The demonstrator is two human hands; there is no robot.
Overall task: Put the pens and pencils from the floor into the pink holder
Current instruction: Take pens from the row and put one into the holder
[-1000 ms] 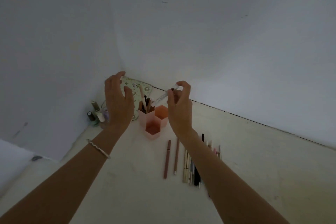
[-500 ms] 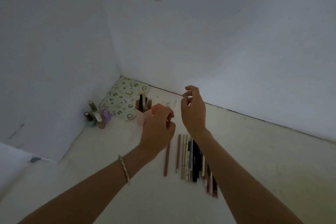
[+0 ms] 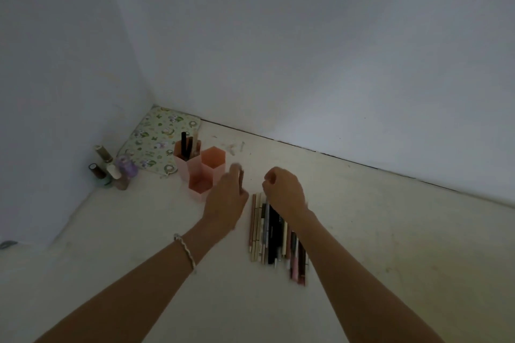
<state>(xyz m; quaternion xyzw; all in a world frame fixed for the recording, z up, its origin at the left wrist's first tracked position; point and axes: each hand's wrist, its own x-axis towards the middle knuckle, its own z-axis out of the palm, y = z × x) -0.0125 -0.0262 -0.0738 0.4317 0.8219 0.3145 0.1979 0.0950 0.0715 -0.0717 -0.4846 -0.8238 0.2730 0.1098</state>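
Observation:
The pink holder (image 3: 195, 167) is a cluster of three hexagonal tubes on the floor; its back tube has several pens standing in it. A row of pens and pencils (image 3: 274, 234) lies on the floor to the right of the holder. My left hand (image 3: 225, 200) hovers between the holder and the row and pinches a brown pencil (image 3: 241, 179) that points upward. My right hand (image 3: 282, 191) is down at the far ends of the row, fingers curled, fingertips pinching the tip of a grey pen (image 3: 266, 220). The pen still lies flat on the floor.
A floral mat (image 3: 156, 142) lies in the corner behind the holder. Several small bottles (image 3: 111, 171) stand by the left wall. Two white walls meet at that corner. Bare pale floor stretches to the right and toward me.
My right hand let go of the clear pen at the holder and dropped to the row. My left hand came over from the holder and lifted a brown pencil off the floor.

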